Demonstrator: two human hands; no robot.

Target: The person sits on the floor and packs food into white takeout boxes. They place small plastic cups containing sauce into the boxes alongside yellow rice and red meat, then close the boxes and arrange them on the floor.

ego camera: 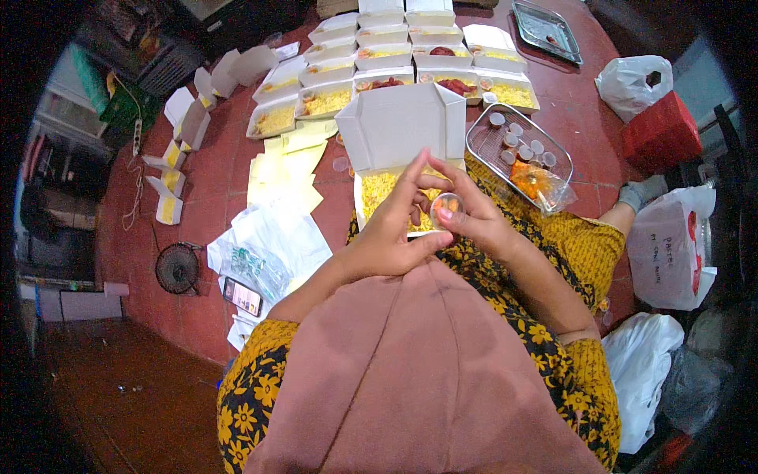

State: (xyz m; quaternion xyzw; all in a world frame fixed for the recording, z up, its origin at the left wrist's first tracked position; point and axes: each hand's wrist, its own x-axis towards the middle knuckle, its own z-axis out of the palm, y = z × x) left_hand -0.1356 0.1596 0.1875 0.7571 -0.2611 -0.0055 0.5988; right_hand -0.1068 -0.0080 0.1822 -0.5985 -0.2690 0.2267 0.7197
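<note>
Between my two hands, above an open white cardboard food box [402, 127] of yellow rice [376, 189], is a small clear lidded cup [447, 208] with orange pieces in it. My right hand [479, 222] grips the cup, its thumb on the lid. My left hand [400, 216] is just beside it, fingers raised and partly spread; its fingertips meet those of my right hand near the box lid. Whether the left fingers also touch the cup is hard to tell. Right of the box, a metal tray [571, 172] holds several small lidded cups [510, 140] and a plastic bag of orange food [533, 181].
Rows of open rice boxes [325, 102] stand ahead, some with red food. Yellow paper sheets [284, 172], plastic bags [254, 260], a phone [243, 296] and a small fan [177, 268] are at left. More boxes [169, 207] line the far left; carrier bags [669, 249] stand at right.
</note>
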